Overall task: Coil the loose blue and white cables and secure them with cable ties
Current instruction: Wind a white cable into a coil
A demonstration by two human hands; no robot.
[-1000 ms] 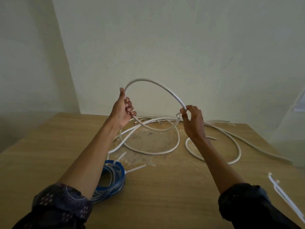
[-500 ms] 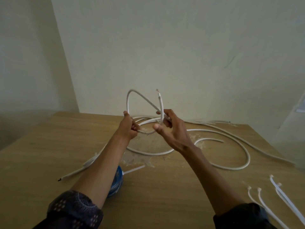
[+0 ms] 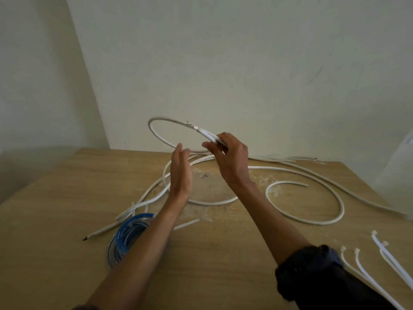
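Note:
My right hand (image 3: 230,157) pinches a loop of white cable (image 3: 156,134) and holds it up above the table, where the cable's end overlaps the loop. My left hand (image 3: 181,171) hovers just left of it with straight fingers, touching nothing. More white cable (image 3: 312,220) lies in loose curves across the wooden table (image 3: 55,198). A coiled blue cable (image 3: 125,238) lies near my left forearm. White cable ties (image 3: 380,249) lie at the right front.
A plain wall rises right behind the table's far edge. One white cable end (image 3: 96,233) with a dark tip points to the left front. A pale object (image 3: 402,175) stands at the right edge.
My left hand has let go of the white loop and opened. My right hand now holds the loop alone, higher and tilted flatter than before.

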